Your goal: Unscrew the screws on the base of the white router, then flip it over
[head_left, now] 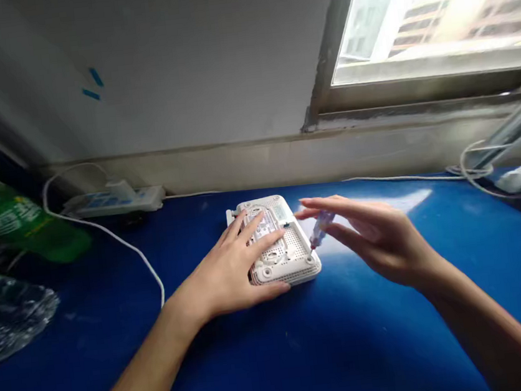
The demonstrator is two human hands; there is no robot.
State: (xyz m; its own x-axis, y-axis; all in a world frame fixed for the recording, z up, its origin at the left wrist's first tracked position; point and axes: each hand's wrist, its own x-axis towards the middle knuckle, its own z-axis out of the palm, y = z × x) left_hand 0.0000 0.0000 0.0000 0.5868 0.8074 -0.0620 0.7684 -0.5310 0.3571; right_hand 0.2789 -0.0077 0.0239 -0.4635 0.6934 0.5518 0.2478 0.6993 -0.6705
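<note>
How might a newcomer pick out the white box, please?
On the blue table, find the left hand, spread flat. Under it lies the white box; unlike the white power strip by the wall, its face is dotted with small holes.

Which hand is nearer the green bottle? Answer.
Left: the left hand, on the white device, is right of the green bottle; the right hand is farther right.

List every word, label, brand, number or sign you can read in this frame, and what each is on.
None can be read with certainty.
Green bottle: large white characters, too blurred to quote.
White device: fine print on its upturned face, partly covered by the left hand, too small to read.
</note>
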